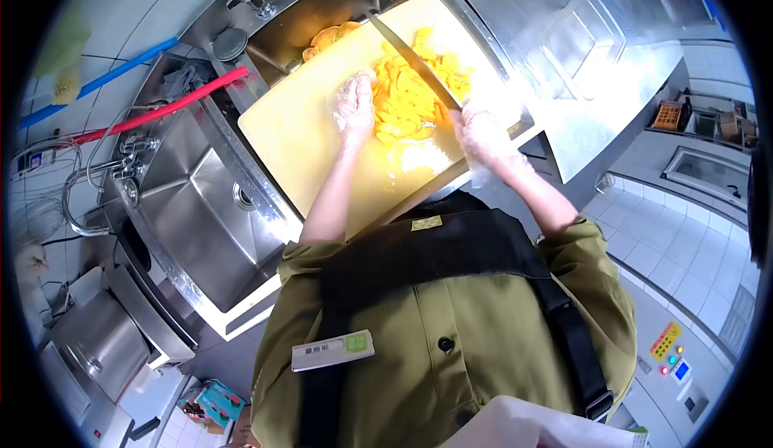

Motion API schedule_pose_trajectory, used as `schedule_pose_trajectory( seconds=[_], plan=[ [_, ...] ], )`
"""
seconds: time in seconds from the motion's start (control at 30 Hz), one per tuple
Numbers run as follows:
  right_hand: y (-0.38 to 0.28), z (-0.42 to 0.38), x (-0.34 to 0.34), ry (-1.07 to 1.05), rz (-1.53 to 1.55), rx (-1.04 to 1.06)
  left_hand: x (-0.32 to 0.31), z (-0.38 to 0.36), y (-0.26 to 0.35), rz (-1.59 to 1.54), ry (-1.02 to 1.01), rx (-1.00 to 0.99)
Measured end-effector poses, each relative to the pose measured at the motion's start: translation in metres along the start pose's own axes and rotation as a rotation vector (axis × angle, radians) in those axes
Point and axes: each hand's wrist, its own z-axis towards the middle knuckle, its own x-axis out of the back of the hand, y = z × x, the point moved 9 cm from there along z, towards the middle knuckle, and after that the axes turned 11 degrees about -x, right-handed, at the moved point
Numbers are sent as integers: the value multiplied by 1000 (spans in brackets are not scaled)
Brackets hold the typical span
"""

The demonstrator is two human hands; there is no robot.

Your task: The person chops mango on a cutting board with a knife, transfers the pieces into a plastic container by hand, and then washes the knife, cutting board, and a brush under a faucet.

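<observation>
A long knife (415,60) is held by its handle in my right hand (481,132), which wears a clear plastic glove. Its blade slants up and left over a pile of orange-yellow sliced pieces (403,98) on the large pale yellow cutting board (290,122). Just left of the pile is my left hand (355,103), also in a clear glove, with its fingers curled together. Whether anything lies inside those fingers is hidden. More orange pieces (326,40) lie in the sink past the board's far edge.
The board spans a steel sink with a faucet (256,1) behind it. Another sink (201,206) is at the left, with a red hose (161,112) and a blue hose (121,80) near it. A clear lid (584,41) lies on the right steel counter (596,122).
</observation>
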Motion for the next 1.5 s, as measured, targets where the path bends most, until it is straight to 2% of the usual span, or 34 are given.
schedule_pose_trajectory(
  seconds=[0.1, 0.13, 0.23, 0.27, 0.37, 0.47, 0.57, 0.67, 0.77, 0.87, 0.97, 1.0, 1.07, 1.1, 1.17, 1.2, 1.3, 1.33, 1.43, 1.47, 1.5],
  plan=[
    [-2, -4, -22, 2, -102, 16, -3, -1, -8, -102, 74, 39],
    [8, 2, -30, -97, -131, -60, -5, 1, -14, -136, 89, 43],
    [-5, -5, -11, -30, -36, -4, -5, -9, -21, -192, 62, 97],
    [-4, -7, -18, -89, -88, -87, -7, -13, -21, -208, 39, 121],
    [-2, -7, -33, -84, -166, -69, -8, -19, -46, -265, 124, 307],
    [-3, -5, -24, -118, -150, -62, 4, -16, -47, -169, 74, 253],
    [-2, -11, -42, -119, -148, -73, 7, -21, -30, -146, -17, 270],
    [-1, -5, -36, -207, -214, -129, 9, -22, -18, -153, -25, 177],
    [-2, -4, -32, -127, -140, -167, 4, -23, -34, -216, -46, 247],
    [1, 2, -39, -122, -199, -64, -2, -20, -30, -111, 39, 131],
    [6, 0, -32, -139, -125, -154, 3, -4, 17, 320, -193, 122],
    [11, 1, -42, -91, -207, -124, 0, -2, 22, 305, -255, 83],
    [6, 4, -33, -148, -188, -148, -2, 2, 23, 278, -375, 2],
    [5, -3, -30, -185, -181, -172, 3, -8, 10, 96, -277, 128],
    [-8, -13, -24, -110, -161, -88, 10, -20, -19, -258, -54, 359],
    [-13, -19, -22, -77, -150, -48, 21, -26, -28, -97, -34, 426],
    [-13, -16, -39, -110, -206, -115, 26, -30, -27, -171, 139, 293],
    [-12, -18, -36, -169, -203, -93, 23, -37, -29, -231, 168, 287],
    [-28, -29, -31, -127, -217, -38, 21, -35, -27, -387, 264, 264],
    [-2, -27, -62, -108, -160, -61, 20, -37, -28, -420, 269, 270],
    [-2, -29, -62, -129, -158, -92, 19, -36, -27, -462, 275, 279]
  ],
)
